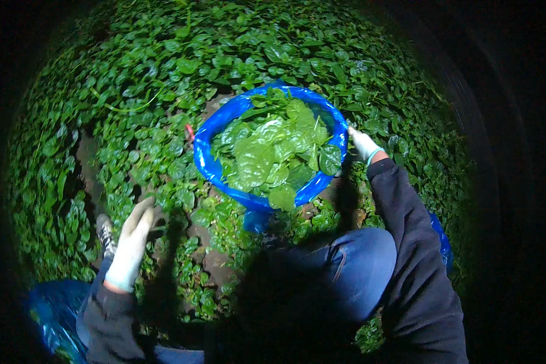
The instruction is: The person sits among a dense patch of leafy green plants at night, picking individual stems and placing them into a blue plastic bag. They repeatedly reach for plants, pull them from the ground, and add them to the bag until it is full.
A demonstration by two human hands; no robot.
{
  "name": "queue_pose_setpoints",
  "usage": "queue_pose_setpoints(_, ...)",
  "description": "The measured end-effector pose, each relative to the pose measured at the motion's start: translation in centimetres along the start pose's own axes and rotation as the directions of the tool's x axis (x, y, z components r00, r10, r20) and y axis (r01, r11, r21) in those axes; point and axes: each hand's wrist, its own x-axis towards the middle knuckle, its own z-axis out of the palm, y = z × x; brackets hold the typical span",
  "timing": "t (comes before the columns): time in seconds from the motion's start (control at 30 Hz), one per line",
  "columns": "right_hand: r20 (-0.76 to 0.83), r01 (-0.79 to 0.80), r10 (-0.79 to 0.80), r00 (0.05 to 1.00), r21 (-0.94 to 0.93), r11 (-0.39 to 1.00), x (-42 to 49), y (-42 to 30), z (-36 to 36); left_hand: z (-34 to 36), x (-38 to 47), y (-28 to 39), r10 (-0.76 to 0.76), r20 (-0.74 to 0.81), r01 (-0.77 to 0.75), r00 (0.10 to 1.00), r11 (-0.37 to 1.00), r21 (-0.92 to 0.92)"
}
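Note:
A round container lined with a blue plastic bag (pixel 203 157) stands among low leafy plants in front of me. Large green leaves (pixel 273 145) are heaped inside it, and one hangs over the near rim. My right hand (pixel 365 144), in a pale glove, is at the container's right rim; its fingertips touch or grip the edge, and the fingers are partly hidden. My left hand (pixel 134 239), also gloved, hovers over plants at the lower left, away from the container. Its fingers point forward, slightly bent, and no held thing shows between them.
Dense green leafy plants (pixel 173 54) surround the container, with bare soil (pixel 216 268) showing between some. A blue plastic bag (pixel 61 314) lies at the lower left, and another blue plastic piece (pixel 442 241) is beyond my right arm. Something red (pixel 189 132) shows beside the container's left rim.

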Motion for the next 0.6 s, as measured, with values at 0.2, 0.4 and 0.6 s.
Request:
queue_pose_setpoints(0.2,-0.088,-0.113,0.136,0.987,0.225,0.968,1.2,0.0,3.0,8.4,16.1,-5.1,-0.206,-0.115,0.174,0.972,0.956,-0.236)
queue_pose_setpoints(0.4,0.207,-0.227,0.158,0.966,0.371,0.901,-0.1,-1.2,0.4,10.9,20.5,-7.1,-0.292,-0.108,0.246,0.950,0.917,-0.314)
queue_pose_setpoints(0.6,0.051,-0.036,0.018,0.999,0.373,0.927,-1.1,-4.7,-4.9,9.2,19.2,-3.1,-0.131,-0.052,0.106,0.990,0.935,-0.338)
